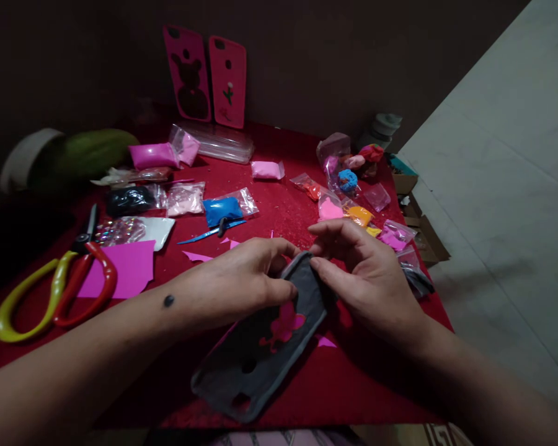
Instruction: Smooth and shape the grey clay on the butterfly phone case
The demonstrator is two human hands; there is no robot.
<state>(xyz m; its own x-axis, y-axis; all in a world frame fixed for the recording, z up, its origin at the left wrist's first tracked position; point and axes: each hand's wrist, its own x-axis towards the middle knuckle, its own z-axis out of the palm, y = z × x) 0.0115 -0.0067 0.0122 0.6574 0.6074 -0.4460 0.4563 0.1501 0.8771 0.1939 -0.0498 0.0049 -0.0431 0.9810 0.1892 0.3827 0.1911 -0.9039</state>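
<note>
Grey phone case [255,353] lies low centre on the red tabletop [353,384], a pink cut-out shape [283,323] stuck on its face. Both hands pinch its far end: left hand [237,282] with fingers curled over the edge, right hand [367,279] with thumb and fingertips closed on the rim. Scissors [69,279] and pink paper [125,267] lie well to the left; clay packets [223,209] beyond; two pink cases [207,74] stand upright at the back.

Both hands, left [235,282] and right [369,282], pinch top edge of grey phone case [260,347] bearing pink cutout [283,325]; red-and-yellow scissors [56,288] lie left on red cloth [279,204].
</note>
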